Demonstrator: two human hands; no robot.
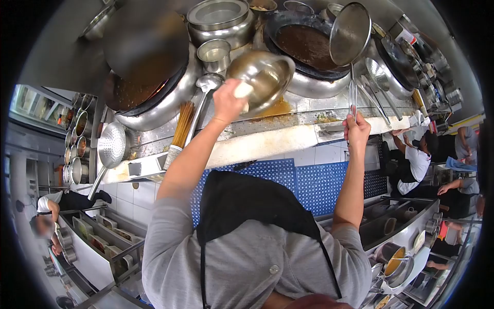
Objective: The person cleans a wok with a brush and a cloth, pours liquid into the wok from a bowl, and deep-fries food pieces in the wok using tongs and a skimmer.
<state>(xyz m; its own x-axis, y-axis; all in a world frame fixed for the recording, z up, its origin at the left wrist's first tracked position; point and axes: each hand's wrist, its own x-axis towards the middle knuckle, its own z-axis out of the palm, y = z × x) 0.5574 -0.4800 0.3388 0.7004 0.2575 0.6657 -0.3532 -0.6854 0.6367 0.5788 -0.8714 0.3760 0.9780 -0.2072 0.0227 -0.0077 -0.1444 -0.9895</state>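
My left hand (229, 100) grips a shiny steel bowl (263, 76), tilted over the stove ledge, with something white pressed against its rim. My right hand (356, 129) is closed on the long thin handle of a round metal ladle (350, 33). The ladle's big disc-shaped head is raised over the edge of a dark wok (306, 46) holding brown sauce. A yellowish spill lies on the steel ledge below the bowl. My grey shirt and black apron fill the lower middle of the view.
A second large wok (139, 77) with brown liquid sits at left, a steel pot (218, 20) and a small steel cup (213, 51) between the woks. A bamboo brush (181, 126) and a perforated skimmer (111, 147) rest on the ledge. Blue floor mat (309, 180). People work at right (417, 154) and left (49, 206).
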